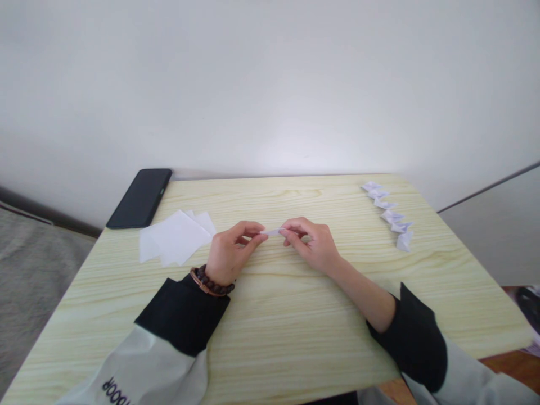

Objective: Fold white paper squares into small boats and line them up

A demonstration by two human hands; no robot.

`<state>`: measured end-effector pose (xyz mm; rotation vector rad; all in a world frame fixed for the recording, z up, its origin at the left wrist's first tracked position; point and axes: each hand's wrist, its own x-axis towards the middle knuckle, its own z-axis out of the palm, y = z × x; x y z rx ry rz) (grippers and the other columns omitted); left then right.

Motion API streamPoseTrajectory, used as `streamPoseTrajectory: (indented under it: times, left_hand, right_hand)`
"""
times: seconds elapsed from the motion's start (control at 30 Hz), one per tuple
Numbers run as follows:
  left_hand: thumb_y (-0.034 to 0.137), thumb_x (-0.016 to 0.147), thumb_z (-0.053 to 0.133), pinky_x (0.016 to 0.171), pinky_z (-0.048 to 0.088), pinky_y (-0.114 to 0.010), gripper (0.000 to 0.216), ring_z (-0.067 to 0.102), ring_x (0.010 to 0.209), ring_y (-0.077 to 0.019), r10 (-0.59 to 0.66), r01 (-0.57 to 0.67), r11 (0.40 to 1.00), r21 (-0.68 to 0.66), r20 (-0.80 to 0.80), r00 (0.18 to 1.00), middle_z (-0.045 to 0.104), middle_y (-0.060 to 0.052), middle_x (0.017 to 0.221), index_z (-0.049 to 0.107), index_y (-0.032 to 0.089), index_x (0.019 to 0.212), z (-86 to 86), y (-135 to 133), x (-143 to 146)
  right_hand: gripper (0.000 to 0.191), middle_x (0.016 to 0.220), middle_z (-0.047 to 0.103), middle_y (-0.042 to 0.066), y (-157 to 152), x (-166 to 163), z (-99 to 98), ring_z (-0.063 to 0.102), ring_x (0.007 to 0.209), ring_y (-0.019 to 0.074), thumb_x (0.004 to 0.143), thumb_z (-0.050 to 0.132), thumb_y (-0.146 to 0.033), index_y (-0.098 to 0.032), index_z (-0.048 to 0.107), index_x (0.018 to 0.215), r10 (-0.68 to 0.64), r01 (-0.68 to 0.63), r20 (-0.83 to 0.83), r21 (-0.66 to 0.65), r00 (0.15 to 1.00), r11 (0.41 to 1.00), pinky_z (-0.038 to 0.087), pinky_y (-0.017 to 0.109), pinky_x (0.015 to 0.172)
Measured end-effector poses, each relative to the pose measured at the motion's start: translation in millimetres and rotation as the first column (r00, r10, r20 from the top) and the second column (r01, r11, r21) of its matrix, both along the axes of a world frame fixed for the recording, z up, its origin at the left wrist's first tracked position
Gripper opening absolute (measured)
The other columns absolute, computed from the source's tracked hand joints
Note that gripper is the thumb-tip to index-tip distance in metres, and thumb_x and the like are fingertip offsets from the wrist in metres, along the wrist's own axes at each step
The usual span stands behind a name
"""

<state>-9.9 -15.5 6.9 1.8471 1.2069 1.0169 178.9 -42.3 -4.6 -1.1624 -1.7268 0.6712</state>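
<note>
Six folded papers (392,216) look finished, loose sheets (179,236) lie unfolded, while left hand (230,247) and right hand (314,244) pinch a paper strip (273,232).

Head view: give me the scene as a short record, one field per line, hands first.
left hand: pinches the left end of the small white paper
right hand: pinches its right end
loose sheets: white, overlapping, left of the left hand
folded pieces: white, about six, in a row toward the right edge
dark flat device: far left corner
table: pale wood grain
</note>
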Motion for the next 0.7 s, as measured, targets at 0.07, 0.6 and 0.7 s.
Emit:
streamPoseTrajectory:
  times: [0.07,0.6,0.7]
  left_hand:
    - [0.039,0.072,0.067,0.059,0.055,-0.023,0.027,0.066,0.065,-0.0143,0.020,-0.019,1.000,-0.018,0.021,1.000,0.072,-0.003,0.078,0.066,0.018,0.090,0.2,-0.3,0.1]
    - [0.031,0.072,0.068,0.055,0.054,-0.020,0.015,0.067,0.055,-0.0133,-0.040,0.042,0.999,-0.023,0.067,0.997,0.070,-0.001,0.067,0.067,0.016,0.074,4.1,-5.1,-0.5]
    - [0.036,0.074,0.065,0.056,0.054,-0.021,0.023,0.068,0.060,-0.0159,-0.098,0.112,0.985,-0.134,0.108,0.989,0.071,-0.004,0.069,0.066,0.014,0.080,5.9,-3.8,-2.0]
  right_hand:
    - [0.012,0.072,0.067,0.001,0.0,-0.8,-0.2,0.065,0.057,0.0100,0.086,0.053,-0.030,-0.019,0.057,0.088,0.001,-0.001,-0.028,-0.018,1.000,1.000,0.051,0.018,0.052]
    - [0.024,0.061,0.066,0.000,2.3,-0.4,0.9,0.056,0.040,0.0069,0.083,0.057,-0.034,-0.015,0.061,0.097,-0.014,-0.060,-0.255,-0.280,0.967,0.958,0.037,0.015,0.035]
    - [0.024,0.061,0.065,0.000,2.8,-0.7,0.1,0.055,0.041,0.0067,0.083,0.056,-0.034,-0.014,0.061,0.095,-0.015,-0.052,-0.247,-0.262,0.969,0.964,0.038,0.015,0.036]
